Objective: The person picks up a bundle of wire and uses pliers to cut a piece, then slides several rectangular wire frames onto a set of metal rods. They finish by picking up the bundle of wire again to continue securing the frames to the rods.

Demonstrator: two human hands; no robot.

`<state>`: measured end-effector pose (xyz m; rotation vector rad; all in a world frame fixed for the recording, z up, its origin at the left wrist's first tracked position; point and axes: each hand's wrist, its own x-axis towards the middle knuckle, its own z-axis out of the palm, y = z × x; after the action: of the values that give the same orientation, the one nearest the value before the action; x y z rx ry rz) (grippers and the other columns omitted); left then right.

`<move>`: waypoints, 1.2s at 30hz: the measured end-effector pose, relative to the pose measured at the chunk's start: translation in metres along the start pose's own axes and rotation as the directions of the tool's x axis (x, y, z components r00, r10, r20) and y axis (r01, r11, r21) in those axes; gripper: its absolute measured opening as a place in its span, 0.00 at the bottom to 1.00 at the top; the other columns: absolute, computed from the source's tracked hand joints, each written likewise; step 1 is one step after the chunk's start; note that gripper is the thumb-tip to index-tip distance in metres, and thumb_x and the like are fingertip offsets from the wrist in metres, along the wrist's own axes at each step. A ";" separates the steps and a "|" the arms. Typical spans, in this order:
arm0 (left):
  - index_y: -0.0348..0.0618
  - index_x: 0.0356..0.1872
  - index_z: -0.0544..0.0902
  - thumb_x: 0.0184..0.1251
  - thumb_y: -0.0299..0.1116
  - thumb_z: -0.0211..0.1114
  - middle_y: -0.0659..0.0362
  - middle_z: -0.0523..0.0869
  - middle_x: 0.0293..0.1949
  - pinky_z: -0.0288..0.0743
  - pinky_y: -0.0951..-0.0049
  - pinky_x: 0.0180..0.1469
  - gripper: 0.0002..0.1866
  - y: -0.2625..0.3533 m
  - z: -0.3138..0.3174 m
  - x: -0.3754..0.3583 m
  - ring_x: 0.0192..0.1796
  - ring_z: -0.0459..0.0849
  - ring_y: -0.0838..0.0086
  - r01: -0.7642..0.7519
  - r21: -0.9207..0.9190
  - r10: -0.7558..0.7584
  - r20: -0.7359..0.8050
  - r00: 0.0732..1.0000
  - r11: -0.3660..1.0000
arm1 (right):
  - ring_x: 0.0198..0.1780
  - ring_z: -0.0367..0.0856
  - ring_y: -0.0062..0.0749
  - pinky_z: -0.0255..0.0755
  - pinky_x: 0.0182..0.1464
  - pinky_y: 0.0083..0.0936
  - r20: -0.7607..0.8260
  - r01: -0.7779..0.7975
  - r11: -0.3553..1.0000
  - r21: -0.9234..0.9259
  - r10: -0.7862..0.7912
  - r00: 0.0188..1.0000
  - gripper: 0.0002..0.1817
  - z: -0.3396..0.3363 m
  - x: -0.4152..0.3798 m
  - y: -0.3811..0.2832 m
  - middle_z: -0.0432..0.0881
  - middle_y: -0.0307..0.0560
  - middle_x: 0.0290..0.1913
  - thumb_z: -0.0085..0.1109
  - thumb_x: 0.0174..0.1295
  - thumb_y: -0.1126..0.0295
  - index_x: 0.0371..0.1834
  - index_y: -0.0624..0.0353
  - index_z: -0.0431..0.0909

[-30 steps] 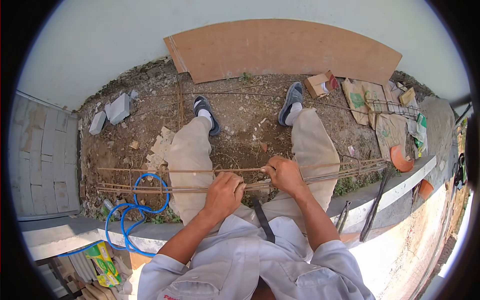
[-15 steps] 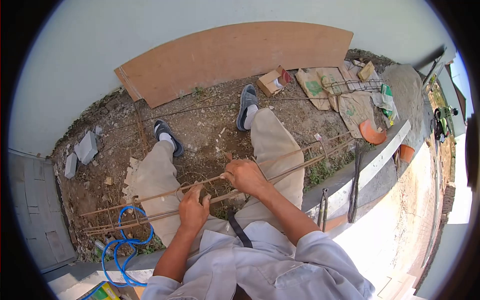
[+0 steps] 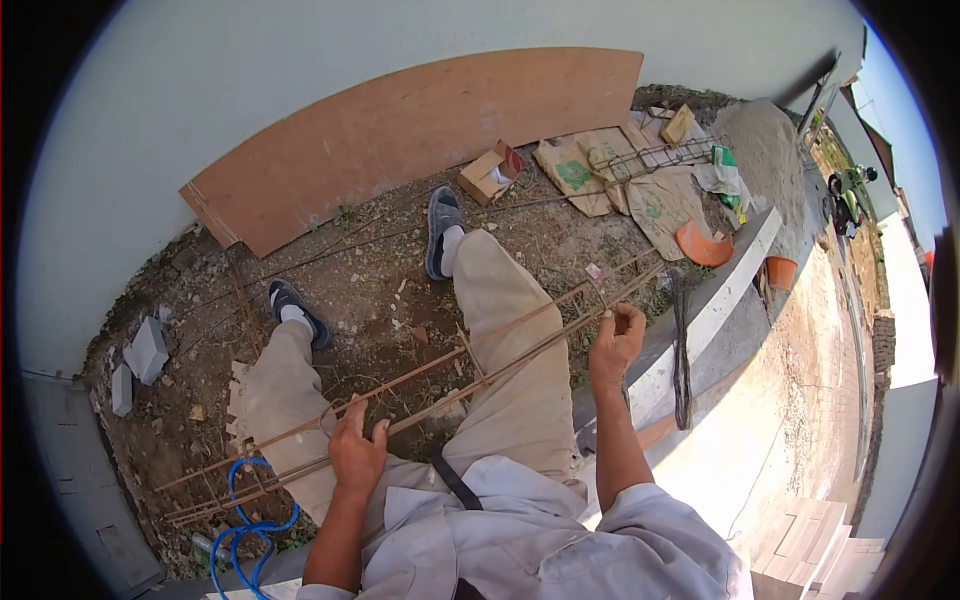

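Note:
A rusty rebar cage (image 3: 430, 400), thin rods joined by bent stirrups, lies slantwise across the person's lap. My left hand (image 3: 358, 450) is closed over its rods left of the middle, fingers on the upper rod. My right hand (image 3: 615, 350) is near the right end of the cage, beside the lower rods. Its fingers are curled towards the thumb; whether they pinch a rod or something small is not clear. Just right of this hand, a bundle of dark wire (image 3: 683, 350) hangs over a low concrete ledge (image 3: 735, 260).
A plywood sheet (image 3: 420, 140) leans on the wall. Paper sacks (image 3: 660, 210), an open carton (image 3: 491, 173) and a broken orange pot (image 3: 703, 245) lie on the soil. Grey blocks (image 3: 148, 350) are at left; a blue hose (image 3: 240, 540) coils at lower left.
My right hand has left the middle of the cage and moved right, to near its end. My left hand stays on the rods. The view has shifted to the right.

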<state>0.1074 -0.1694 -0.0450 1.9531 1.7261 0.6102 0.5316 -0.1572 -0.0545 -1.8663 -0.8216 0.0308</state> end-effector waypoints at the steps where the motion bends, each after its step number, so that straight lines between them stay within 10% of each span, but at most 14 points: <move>1: 0.32 0.60 0.84 0.60 0.30 0.77 0.39 0.87 0.62 0.80 0.55 0.65 0.26 0.000 0.000 0.000 0.61 0.87 0.45 -0.004 -0.004 0.004 0.001 1.000 1.000 | 0.44 0.82 0.36 0.77 0.51 0.36 0.010 -0.072 0.996 -0.054 0.072 0.997 0.18 -0.008 0.006 0.026 0.82 0.51 0.49 0.67 0.64 0.78 0.56 0.65 0.78; 5: 0.31 0.60 0.84 0.59 0.29 0.78 0.39 0.86 0.63 0.79 0.55 0.66 0.26 0.001 -0.001 0.003 0.62 0.87 0.46 0.014 -0.008 -0.014 0.034 0.999 1.000 | 0.46 0.84 0.37 0.77 0.49 0.36 0.240 -0.202 0.971 -0.128 0.228 0.944 0.24 -0.002 0.010 0.087 0.82 0.55 0.57 0.69 0.61 0.77 0.61 0.68 0.75; 12: 0.32 0.60 0.83 0.58 0.28 0.79 0.40 0.86 0.63 0.79 0.55 0.66 0.28 0.002 -0.003 0.003 0.62 0.86 0.46 0.024 -0.010 -0.024 0.035 0.999 1.000 | 0.34 0.85 0.39 0.76 0.41 0.40 0.282 -0.210 0.966 -0.153 0.246 0.927 0.05 0.016 0.017 0.119 0.86 0.46 0.31 0.61 0.70 0.76 0.45 0.63 0.83; 15: 0.32 0.61 0.83 0.58 0.29 0.79 0.40 0.85 0.64 0.79 0.56 0.66 0.29 0.001 -0.001 0.004 0.62 0.86 0.46 0.043 -0.023 -0.042 0.054 0.998 0.999 | 0.36 0.87 0.53 0.77 0.42 0.44 0.236 0.036 0.926 -0.377 0.059 0.970 0.05 -0.004 0.022 0.072 0.87 0.54 0.34 0.62 0.70 0.76 0.45 0.61 0.83; 18: 0.32 0.62 0.82 0.57 0.29 0.79 0.39 0.85 0.65 0.79 0.56 0.67 0.30 0.002 -0.004 0.006 0.62 0.86 0.45 0.074 -0.026 -0.071 0.092 0.993 0.997 | 0.47 0.86 0.62 0.77 0.49 0.51 0.193 -0.045 0.902 -0.430 0.141 0.971 0.09 -0.017 0.029 0.028 0.88 0.58 0.44 0.64 0.65 0.77 0.47 0.61 0.82; 36: 0.31 0.68 0.78 0.54 0.27 0.81 0.39 0.78 0.72 0.73 0.57 0.72 0.37 0.008 -0.010 0.016 0.71 0.79 0.46 0.112 -0.028 -0.107 0.144 0.984 0.993 | 0.51 0.84 0.58 0.78 0.55 0.46 0.309 0.208 0.916 -0.343 -0.099 0.946 0.13 -0.013 0.061 0.022 0.85 0.58 0.46 0.68 0.61 0.78 0.49 0.56 0.87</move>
<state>0.1097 -0.1538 -0.0318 1.8173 1.7087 0.4480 0.5951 -0.1387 -0.0462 -2.1765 -1.2456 0.0485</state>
